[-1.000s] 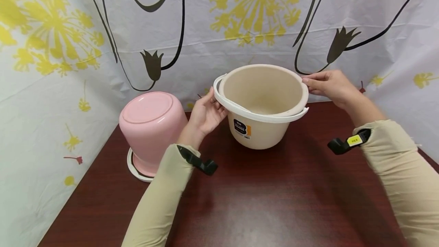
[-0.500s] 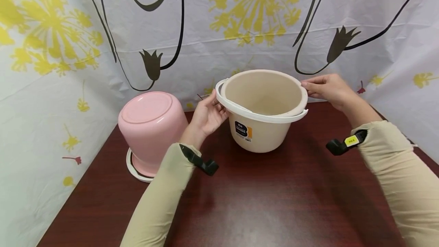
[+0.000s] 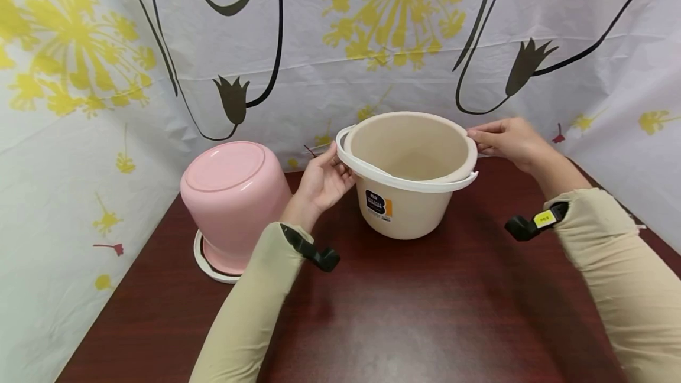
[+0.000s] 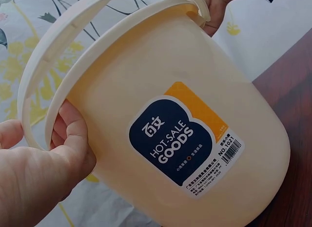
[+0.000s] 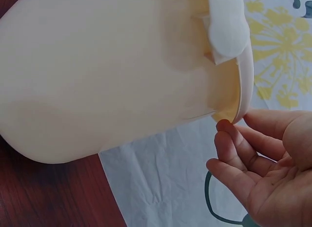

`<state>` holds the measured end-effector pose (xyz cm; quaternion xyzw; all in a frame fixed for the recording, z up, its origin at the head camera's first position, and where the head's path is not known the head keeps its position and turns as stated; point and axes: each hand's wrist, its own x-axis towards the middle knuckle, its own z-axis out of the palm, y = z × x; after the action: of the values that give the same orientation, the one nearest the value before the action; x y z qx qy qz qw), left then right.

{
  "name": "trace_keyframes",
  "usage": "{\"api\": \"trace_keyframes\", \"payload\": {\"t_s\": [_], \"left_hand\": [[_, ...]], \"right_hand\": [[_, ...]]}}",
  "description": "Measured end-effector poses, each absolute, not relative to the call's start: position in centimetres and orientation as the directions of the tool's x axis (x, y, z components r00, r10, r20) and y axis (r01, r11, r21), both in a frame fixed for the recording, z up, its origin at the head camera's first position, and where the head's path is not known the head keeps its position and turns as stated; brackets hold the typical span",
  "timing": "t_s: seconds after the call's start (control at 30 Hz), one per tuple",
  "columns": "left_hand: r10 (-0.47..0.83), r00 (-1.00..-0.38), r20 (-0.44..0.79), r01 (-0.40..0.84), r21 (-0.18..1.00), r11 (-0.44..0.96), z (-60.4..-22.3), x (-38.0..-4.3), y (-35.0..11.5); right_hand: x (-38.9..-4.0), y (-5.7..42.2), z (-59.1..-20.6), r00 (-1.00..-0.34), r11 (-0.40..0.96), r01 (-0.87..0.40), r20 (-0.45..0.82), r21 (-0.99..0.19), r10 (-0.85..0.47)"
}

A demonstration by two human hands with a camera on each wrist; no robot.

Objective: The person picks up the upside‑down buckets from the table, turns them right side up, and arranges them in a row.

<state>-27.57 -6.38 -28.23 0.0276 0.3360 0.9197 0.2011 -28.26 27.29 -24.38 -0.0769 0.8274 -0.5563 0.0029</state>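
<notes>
A cream plastic bucket (image 3: 409, 211) is held by both hands near the back of the table, its open top up. The white handle (image 3: 407, 183) hangs down along the front of its rim. At the left side, my left hand (image 3: 321, 185) grips the rim; the left wrist view shows the fingers curled under it, the thumb by the handle. My right hand (image 3: 511, 142) pinches the rim at the right, thumb above and fingers below. A dark blue and orange label (image 4: 180, 139) is on the bucket's wall. Whether its base touches the table cannot be told.
An upside-down pink bucket (image 3: 234, 205) stands on the dark red table (image 3: 404, 312) to the left, beyond my left forearm. Its white handle (image 3: 204, 265) lies around its lower edge. A flower-patterned cloth (image 3: 308, 46) hangs close behind and at both sides.
The cream bucket has come down slightly, both hands moving with it and keeping their hold on the rim. The pink bucket stays in place.
</notes>
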Motion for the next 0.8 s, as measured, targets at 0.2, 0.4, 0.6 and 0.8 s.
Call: {"api": "trace_keyframes", "payload": {"t_s": [0.2, 0.4, 0.6, 0.8], "left_hand": [[0.385, -0.919, -0.082, -0.348, 0.628, -0.697, -28.4, -27.8, -6.4], [0.390, -0.918, -0.067, -0.342, 0.627, -0.700, -28.8, -27.9, -6.5], [0.372, -0.925, -0.076, -0.332, 0.637, -0.696, -29.3, -27.9, -6.8], [0.367, -0.927, -0.078, -0.328, 0.642, -0.693, -29.9, -27.8, -7.0]], "right_hand": [[-28.3, 27.3, -24.5, -0.987, 0.354, -0.129, 0.084, -0.926, -0.140], [-28.3, 27.4, -24.6, -0.987, 0.344, -0.128, 0.085, -0.930, -0.138], [-28.3, 27.3, -24.6, -0.986, 0.353, -0.139, 0.097, -0.925, -0.135], [-28.3, 27.3, -24.6, -0.986, 0.354, -0.138, 0.096, -0.925, -0.134]]}}
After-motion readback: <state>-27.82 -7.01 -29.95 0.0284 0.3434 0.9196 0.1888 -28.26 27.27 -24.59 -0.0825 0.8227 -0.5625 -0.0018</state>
